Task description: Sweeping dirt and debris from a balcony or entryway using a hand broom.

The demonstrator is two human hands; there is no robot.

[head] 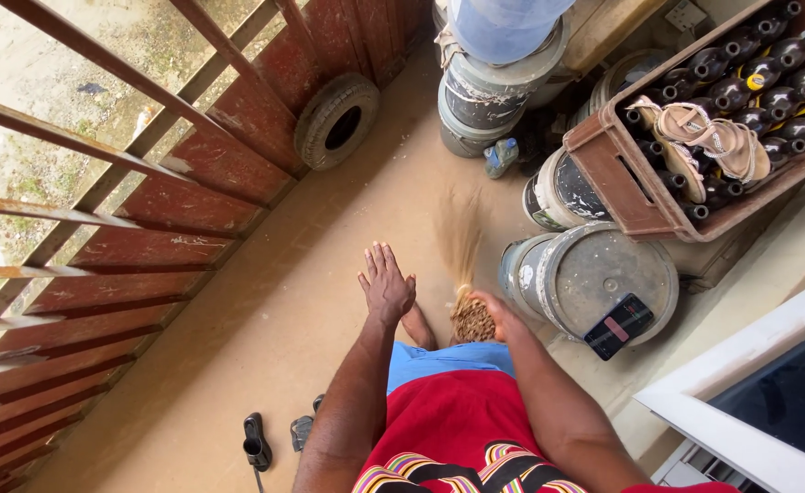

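My right hand [498,315] grips the bound end of a short straw broom [472,318]; its bristles [460,233] point away from me and blur over the tan concrete floor [265,347]. My left hand [386,285] hangs free beside it with fingers spread, holding nothing. A bare foot [418,326] shows just below the left hand. I wear a red patterned top and blue shorts.
A red metal railing [128,228] runs along the left, with a small tyre [336,120] leaning on it. Paint buckets [594,278] stand to the right, a phone [620,325] on one lid. A crate [621,183] of dark bottles holds sandals [708,137]. A black sandal [256,442] lies near me.
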